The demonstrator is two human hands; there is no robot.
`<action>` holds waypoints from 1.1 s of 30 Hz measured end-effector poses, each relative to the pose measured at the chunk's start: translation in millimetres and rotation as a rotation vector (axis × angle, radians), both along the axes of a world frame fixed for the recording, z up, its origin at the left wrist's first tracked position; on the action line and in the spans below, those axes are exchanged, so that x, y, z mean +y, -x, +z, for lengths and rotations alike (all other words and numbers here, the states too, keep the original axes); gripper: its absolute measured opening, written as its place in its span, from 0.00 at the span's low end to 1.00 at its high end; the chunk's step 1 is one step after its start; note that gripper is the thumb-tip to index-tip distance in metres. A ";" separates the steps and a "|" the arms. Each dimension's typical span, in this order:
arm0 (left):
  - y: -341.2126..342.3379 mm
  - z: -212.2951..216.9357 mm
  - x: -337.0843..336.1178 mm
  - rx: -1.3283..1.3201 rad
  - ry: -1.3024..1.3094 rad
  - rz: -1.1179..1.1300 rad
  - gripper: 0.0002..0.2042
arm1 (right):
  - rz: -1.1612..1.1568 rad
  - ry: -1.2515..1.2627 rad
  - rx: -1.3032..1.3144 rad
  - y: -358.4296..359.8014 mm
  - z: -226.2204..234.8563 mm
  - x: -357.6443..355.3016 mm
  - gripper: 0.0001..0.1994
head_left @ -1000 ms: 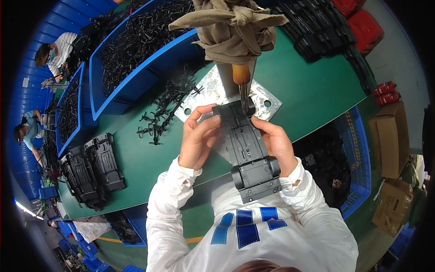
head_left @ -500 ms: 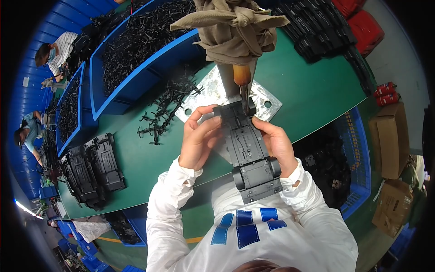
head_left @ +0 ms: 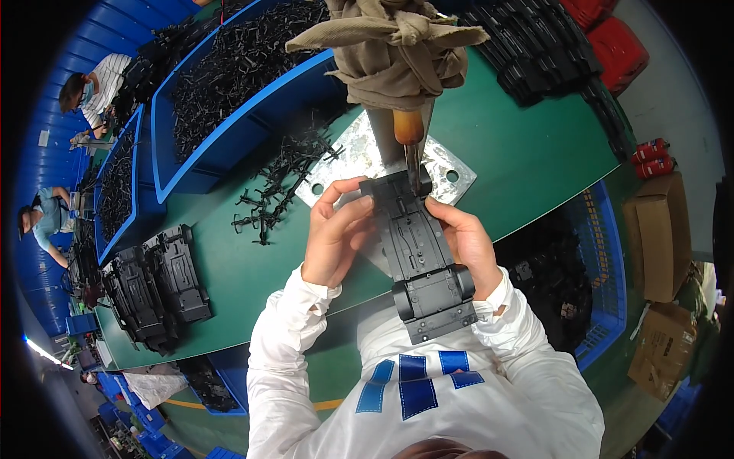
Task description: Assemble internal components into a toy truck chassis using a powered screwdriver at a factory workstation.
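I hold the black toy car chassis [head_left: 423, 252] with both hands above the green desk [head_left: 252, 268]. My left hand [head_left: 335, 237] grips its left edge, my right hand [head_left: 468, 246] its right. Its front end touches the hanging screwdriver [head_left: 411, 145], over the metal plate [head_left: 352, 164].

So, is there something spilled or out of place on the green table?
Yes. A loose heap of small black plastic parts lies scattered on the green table, outside the blue bin holding the same parts. Otherwise, both hands hold the black toy car chassis squarely.
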State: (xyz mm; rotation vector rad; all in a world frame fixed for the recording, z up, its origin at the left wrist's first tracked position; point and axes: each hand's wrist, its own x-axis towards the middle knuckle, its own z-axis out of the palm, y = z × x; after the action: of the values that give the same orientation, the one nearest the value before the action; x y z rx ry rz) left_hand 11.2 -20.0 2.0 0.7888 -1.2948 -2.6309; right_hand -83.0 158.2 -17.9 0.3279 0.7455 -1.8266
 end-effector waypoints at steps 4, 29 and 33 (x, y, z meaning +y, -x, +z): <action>-1.1 -3.3 -1.5 0.026 -0.004 -0.004 0.16 | -0.008 0.025 -0.035 -2.4 6.3 -0.4 0.18; -0.7 -3.6 -2.3 0.019 0.000 -0.022 0.15 | -0.018 -0.021 0.054 -2.7 -4.2 0.7 0.18; -0.5 -3.6 -1.8 0.008 0.000 -0.015 0.15 | -0.027 -0.014 0.038 -3.0 -4.3 0.1 0.18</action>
State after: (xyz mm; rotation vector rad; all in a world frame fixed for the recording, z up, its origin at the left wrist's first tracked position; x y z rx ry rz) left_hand 11.7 -21.8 -1.6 0.7704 -1.3039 -2.6425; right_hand -80.0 158.2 -22.3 0.3147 0.7832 -1.8584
